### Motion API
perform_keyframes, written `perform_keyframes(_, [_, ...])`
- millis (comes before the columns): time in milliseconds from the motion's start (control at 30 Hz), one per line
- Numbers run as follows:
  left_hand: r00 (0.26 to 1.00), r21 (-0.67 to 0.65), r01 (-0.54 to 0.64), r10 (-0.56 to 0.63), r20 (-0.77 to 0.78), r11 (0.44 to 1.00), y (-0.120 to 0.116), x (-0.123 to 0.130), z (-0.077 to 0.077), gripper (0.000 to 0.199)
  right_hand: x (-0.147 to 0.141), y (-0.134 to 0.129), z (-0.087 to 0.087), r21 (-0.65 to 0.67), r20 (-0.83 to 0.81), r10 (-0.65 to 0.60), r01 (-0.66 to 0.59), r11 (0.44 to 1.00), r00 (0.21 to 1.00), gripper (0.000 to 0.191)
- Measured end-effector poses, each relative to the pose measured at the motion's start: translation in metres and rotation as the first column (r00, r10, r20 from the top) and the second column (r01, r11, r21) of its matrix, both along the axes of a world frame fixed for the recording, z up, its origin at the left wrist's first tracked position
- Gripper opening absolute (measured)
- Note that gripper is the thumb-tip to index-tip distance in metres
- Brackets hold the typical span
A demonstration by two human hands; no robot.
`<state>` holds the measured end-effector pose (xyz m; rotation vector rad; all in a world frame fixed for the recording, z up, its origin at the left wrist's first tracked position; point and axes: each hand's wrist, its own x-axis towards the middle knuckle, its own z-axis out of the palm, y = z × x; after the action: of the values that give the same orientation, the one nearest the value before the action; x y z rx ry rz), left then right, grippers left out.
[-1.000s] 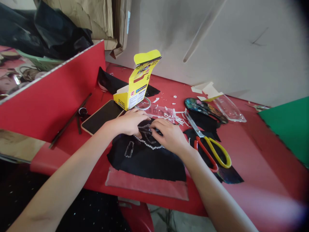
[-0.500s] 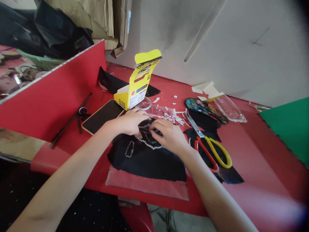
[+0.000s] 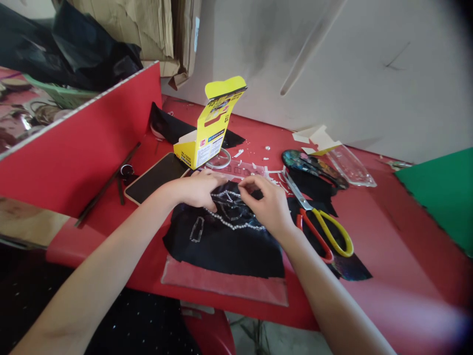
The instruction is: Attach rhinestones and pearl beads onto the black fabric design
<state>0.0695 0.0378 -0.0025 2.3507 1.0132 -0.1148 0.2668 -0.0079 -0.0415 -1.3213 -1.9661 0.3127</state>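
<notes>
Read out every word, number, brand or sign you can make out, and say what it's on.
"W-1008", last character uncertain: low on the yellow box.
Other print on that box, the large figures near its top included: too small or blurred.
Marks on the clear strip behind the hands: unreadable.
Pale label on the cardboard: too blurred.

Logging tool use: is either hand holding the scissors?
No, the scissors lie to the right of the right hand, no finger touching them.

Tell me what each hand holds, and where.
The left hand lies spread on the black cloth. The right hand pinches; whether anything is held cannot be told.
</notes>
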Motion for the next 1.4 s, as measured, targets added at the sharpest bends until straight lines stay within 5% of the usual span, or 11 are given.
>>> perform_keyframes(300, [0.998,-0.075,0.025,-0.03,-0.059,0.997,-0.007,0.004,0.015,0.081,0.001,0.002,-0.006,-0.142,-0.058,0.049,-0.056,0.988,0.997,0.008])
perform_keyframes(467, [0.999,-0.104,-0.03,0.034,0.034,0.994,-0.003,-0.001,0.012,0.069,0.001,0.003,-0.005,-0.157,-0.029,0.056,-0.06,0.986,0.998,0.009])
perform_keyframes(767, [0.901,-0.077,-0.295,0.304,0.311,0.952,0.005,0.007,-0.003,0.05,0.002,-0.002,-0.002,0.085,0.064,-0.032,0.026,0.996,0.997,0.004])
perform_keyframes(967, [0.808,-0.392,-0.168,0.354,0.47,0.905,0.004,0.016,-0.011,0.039,0.001,-0.006,0.0,0.136,0.041,-0.045,0.039,0.99,0.998,0.007])
perform_keyframes(1400, [0.71,-0.605,-0.162,0.518,0.477,0.78,0.005,0.018,-0.011,0.012,-0.002,-0.01,-0.001,0.226,0.026,-0.02,0.013,0.974,0.999,0.026])
